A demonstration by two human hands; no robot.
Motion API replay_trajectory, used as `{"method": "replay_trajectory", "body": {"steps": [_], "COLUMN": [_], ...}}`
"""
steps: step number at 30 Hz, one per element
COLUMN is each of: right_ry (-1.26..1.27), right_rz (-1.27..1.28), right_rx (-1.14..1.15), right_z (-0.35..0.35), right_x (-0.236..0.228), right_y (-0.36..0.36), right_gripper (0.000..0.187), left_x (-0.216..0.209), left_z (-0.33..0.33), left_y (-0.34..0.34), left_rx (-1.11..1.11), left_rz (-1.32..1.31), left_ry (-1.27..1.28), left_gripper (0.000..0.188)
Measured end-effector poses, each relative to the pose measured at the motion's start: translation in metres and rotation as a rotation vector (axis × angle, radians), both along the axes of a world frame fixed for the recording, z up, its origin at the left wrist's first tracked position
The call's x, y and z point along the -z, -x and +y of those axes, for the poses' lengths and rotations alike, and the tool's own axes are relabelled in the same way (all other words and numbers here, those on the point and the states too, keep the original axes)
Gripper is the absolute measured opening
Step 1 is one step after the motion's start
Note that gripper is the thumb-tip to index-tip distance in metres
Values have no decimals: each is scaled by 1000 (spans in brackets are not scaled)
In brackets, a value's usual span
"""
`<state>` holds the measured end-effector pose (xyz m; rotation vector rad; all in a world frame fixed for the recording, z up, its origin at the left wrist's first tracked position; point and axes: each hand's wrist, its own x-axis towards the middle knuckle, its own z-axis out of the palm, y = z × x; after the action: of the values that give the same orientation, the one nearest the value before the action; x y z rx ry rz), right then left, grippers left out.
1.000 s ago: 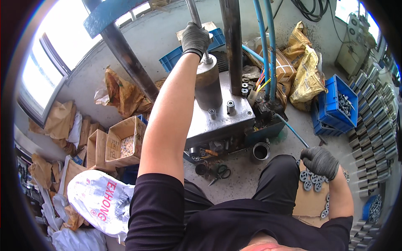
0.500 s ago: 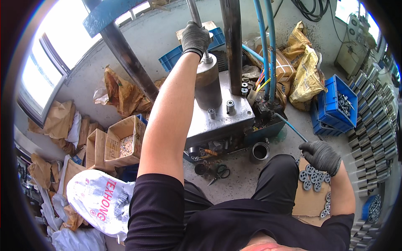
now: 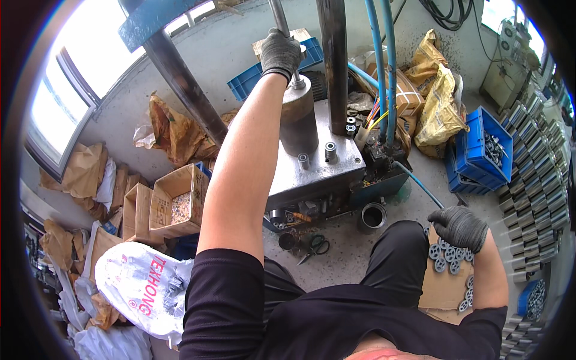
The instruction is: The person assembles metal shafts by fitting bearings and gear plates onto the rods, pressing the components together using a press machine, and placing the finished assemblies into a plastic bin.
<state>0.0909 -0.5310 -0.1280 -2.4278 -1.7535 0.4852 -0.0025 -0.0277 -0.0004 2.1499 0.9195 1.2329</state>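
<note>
My left hand [image 3: 281, 54], in a dark grey knit glove, is wrapped around a steel rod [image 3: 278, 17]. The rod stands over a thick metal cylinder [image 3: 298, 123] on the steel bed of a press [image 3: 282, 180]. A small shiny piece shows beside the fingers, its kind unclear. Off to the right, my right hand [image 3: 459, 228], gloved too, is closed on the end of a slim blue lever [image 3: 418, 183] that comes from the press's valve block [image 3: 379, 159]. Two small ringed metal bushings [image 3: 330, 152] stand upright on the bed in front of the cylinder.
Dark press columns [image 3: 332, 66] flank the cylinder. Scissors [image 3: 315, 248] and an open metal cup [image 3: 373, 216] lie on the floor before the press. Grey wheel-shaped parts [image 3: 450, 255] rest on cardboard at right, near blue crates [image 3: 480, 150] and stacked metal tubes [image 3: 534, 186]. Cartons [image 3: 180, 201] stand left.
My right hand and the lever end have come slightly nearer to me. The left hand keeps its hold on the rod.
</note>
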Motion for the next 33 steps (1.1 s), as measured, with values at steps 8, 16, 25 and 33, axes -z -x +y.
{"method": "replay_trajectory", "body": {"steps": [8, 16, 25, 33], "right_ry": [-182, -955, -924, -862], "right_rz": [23, -550, -692, -699], "right_rx": [95, 93, 228, 358], "right_z": [7, 87, 185, 183], "right_x": [-6, -59, -96, -88], "right_y": [3, -43, -115, -118], "right_gripper": [27, 13, 18, 20], "left_x": [2, 4, 13, 71], "left_z": [4, 10, -4, -91], "left_y": [-2, -3, 4, 73], "left_rx": [-16, -16, 69, 832], "left_rz": [-4, -2, -183, -844], "left_ry": [-26, 19, 58, 224], "left_gripper": [26, 34, 30, 23]}}
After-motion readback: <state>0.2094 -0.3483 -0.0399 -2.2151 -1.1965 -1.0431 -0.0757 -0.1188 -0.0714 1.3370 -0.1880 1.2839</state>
